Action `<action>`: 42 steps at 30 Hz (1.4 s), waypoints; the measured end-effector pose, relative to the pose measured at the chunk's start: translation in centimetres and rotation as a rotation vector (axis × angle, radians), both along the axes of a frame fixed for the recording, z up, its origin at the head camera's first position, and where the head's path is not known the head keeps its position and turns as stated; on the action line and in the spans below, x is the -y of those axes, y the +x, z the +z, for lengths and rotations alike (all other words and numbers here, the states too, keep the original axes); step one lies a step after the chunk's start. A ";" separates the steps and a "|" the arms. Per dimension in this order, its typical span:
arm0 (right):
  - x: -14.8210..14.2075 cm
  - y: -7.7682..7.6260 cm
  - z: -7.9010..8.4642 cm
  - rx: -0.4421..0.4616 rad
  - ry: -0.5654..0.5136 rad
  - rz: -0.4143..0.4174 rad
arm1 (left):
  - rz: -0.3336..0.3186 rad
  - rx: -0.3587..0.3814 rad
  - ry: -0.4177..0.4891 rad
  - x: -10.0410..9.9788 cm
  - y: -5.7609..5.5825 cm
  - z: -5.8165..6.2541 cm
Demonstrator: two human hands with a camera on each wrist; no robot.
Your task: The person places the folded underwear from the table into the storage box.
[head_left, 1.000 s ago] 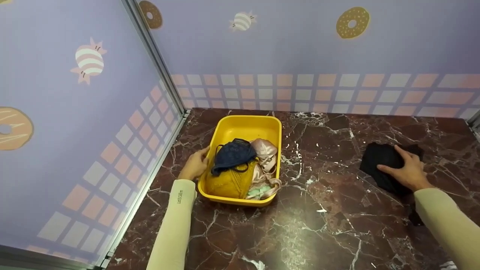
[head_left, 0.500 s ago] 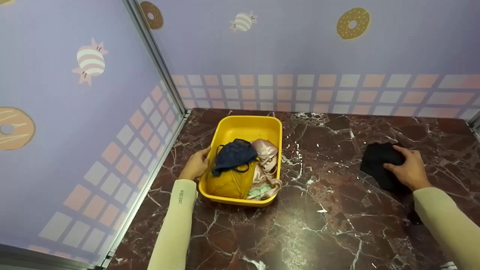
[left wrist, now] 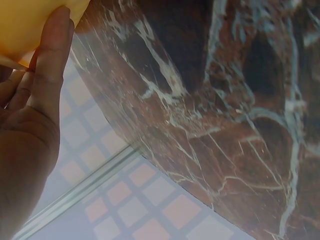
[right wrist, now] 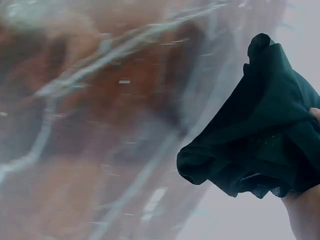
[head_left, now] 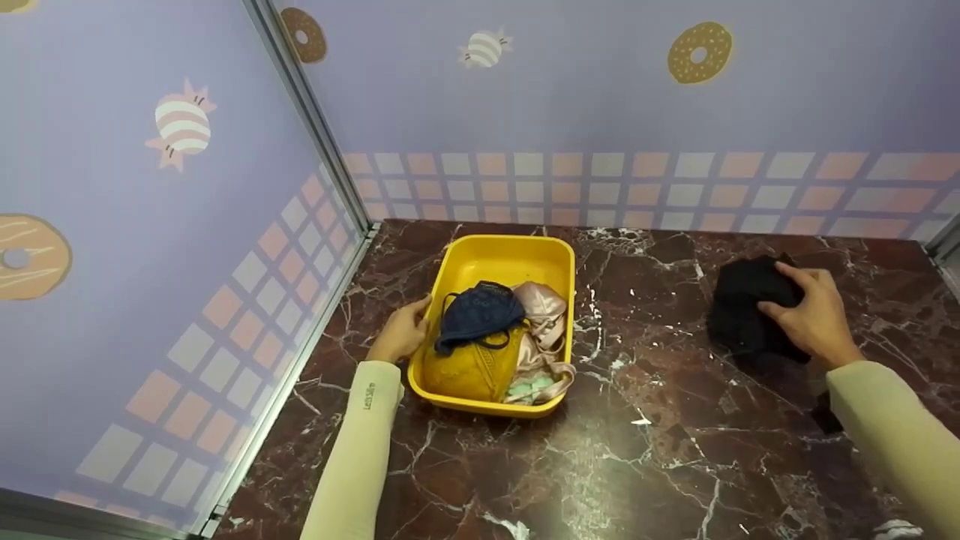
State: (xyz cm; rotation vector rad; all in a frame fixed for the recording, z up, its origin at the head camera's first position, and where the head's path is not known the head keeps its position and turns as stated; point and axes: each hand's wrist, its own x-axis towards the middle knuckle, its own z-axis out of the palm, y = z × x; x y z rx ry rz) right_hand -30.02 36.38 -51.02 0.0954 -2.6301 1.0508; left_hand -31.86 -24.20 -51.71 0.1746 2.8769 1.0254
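A yellow plastic basin (head_left: 510, 247) stands on the table, left of the middle in the head view. My left hand (head_left: 403, 330) grips its left rim; in the left wrist view the thumb (left wrist: 52, 45) lies along the basin's wall (left wrist: 25, 25). Inside are a navy lace bra (head_left: 480, 315), a mustard bra (head_left: 469, 371) and a pink satin bra (head_left: 541, 304), with a bit of mint-green fabric (head_left: 529, 388) at the front. Off to the right, my right hand (head_left: 814, 315) pinches a folded black bra (head_left: 746, 307), its cloth (right wrist: 255, 130) bunched and raised in the right wrist view.
Dark red marbled table (head_left: 645, 450) extends around the basin. A purple patterned panel (head_left: 217, 247) rises close on the left, and another back panel (head_left: 600, 90) stands behind. A metal corner post (head_left: 315, 120) joins them.
My right hand has lifted the black bra off the table and moved it slightly back and left. The basin and my left hand have shifted a little to the right in view.
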 end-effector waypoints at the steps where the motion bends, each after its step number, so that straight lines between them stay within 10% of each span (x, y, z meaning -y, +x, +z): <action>1: 0.4 0.0 0.5 -0.020 0.006 0.009 | -0.001 0.000 0.004 -0.1 0.0 -0.1; 23: 13.3 -2.3 8.7 -0.434 -0.058 0.258 | -0.043 -0.043 0.025 -3.0 0.4 -0.5; 34: 22.8 -3.3 8.9 -0.428 -0.211 0.329 | -0.087 -0.093 0.045 -3.8 0.6 -0.6; 42: 29.7 -3.9 7.1 -0.266 -0.336 0.258 | -0.078 -0.053 0.034 -3.8 0.6 -0.5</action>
